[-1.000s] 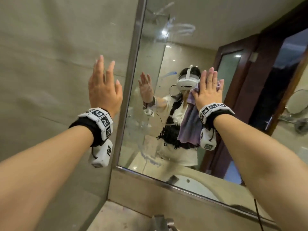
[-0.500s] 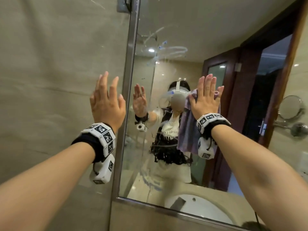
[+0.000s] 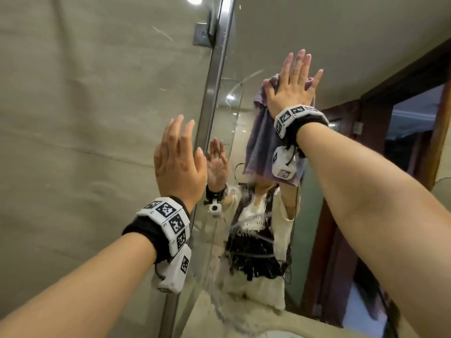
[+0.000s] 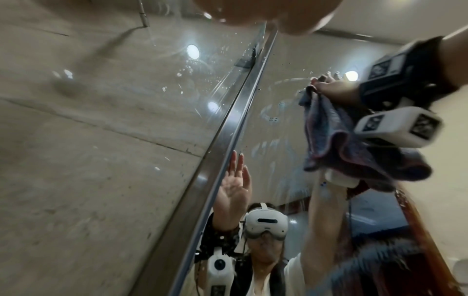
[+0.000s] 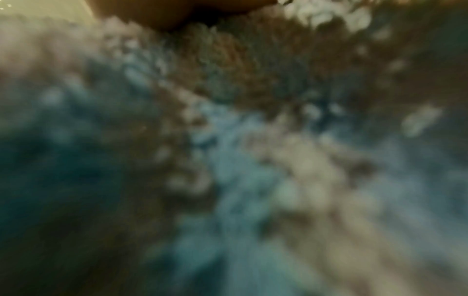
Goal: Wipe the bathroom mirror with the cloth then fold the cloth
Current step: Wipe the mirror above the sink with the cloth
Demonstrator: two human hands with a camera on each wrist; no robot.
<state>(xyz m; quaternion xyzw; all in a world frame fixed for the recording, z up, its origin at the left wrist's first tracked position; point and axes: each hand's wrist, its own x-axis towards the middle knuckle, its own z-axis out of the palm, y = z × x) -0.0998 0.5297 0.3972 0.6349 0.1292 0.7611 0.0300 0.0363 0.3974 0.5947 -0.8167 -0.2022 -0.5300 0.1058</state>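
Note:
My right hand (image 3: 292, 86) lies flat, fingers straight and spread, pressing a purple cloth (image 3: 258, 147) against the upper part of the mirror (image 3: 280, 32). Most of the cloth hangs loose below the palm. In the left wrist view the cloth (image 4: 326, 136) droops in folds under the right hand (image 4: 334, 90). Blurred cloth (image 5: 228, 160) fills the right wrist view. My left hand (image 3: 179, 162) is raised beside the mirror's left edge with straight fingers and holds nothing. I cannot tell whether it touches the surface.
A vertical metal frame (image 3: 212, 93) with a bracket (image 3: 202, 35) separates the mirror from the beige tiled wall (image 3: 85, 118) on the left. Wet smears (image 3: 219, 289) streak the lower glass. A dark wooden door (image 3: 415, 154) shows at the right.
My right hand has slid the cloth upward on the mirror, from face height in the reflection to well above it. The left hand stays by the frame, and the view has tilted up.

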